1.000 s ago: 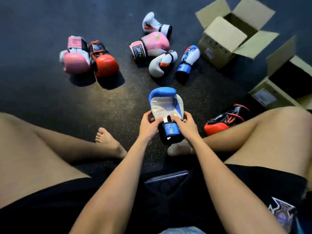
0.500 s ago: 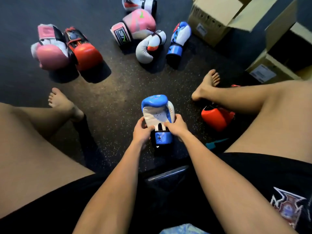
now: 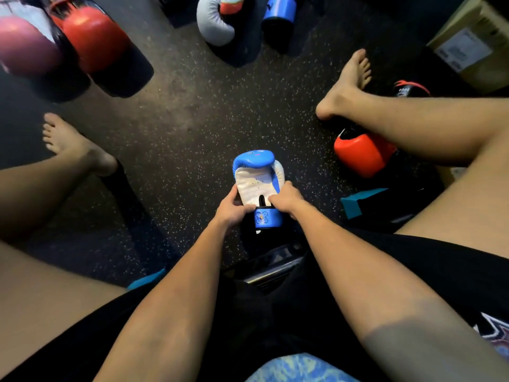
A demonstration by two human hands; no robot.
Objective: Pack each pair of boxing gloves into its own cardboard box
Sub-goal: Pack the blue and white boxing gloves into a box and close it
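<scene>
Gripping blue-white glove (image 3: 257, 177) by cuff near centre, curling left hand (image 3: 232, 209) and right hand (image 3: 286, 198) round it; judging packing barely begun, seeing blue mate (image 3: 278, 9), grey glove (image 3: 214, 26), red glove (image 3: 93, 37), pink glove (image 3: 24, 48) loose far side, cardboard box (image 3: 473, 48) far right, inside hidden

You worked in dim light. A warm pool fell from above on the speckled floor (image 3: 192, 128) just beyond your fingers (image 3: 246, 208) and faded to near black toward the corners. The blue glove (image 3: 257, 177) between your fingers was the brightest thing and sharp, with no glare. Far up and left of them, the red glove (image 3: 93, 37) and pink glove (image 3: 24, 48) were smeared by blur and threw hard black shadows. The box label (image 3: 462, 49), far up and right, was soft. The wide lens bulged your legs (image 3: 427, 125) at the edges.
</scene>
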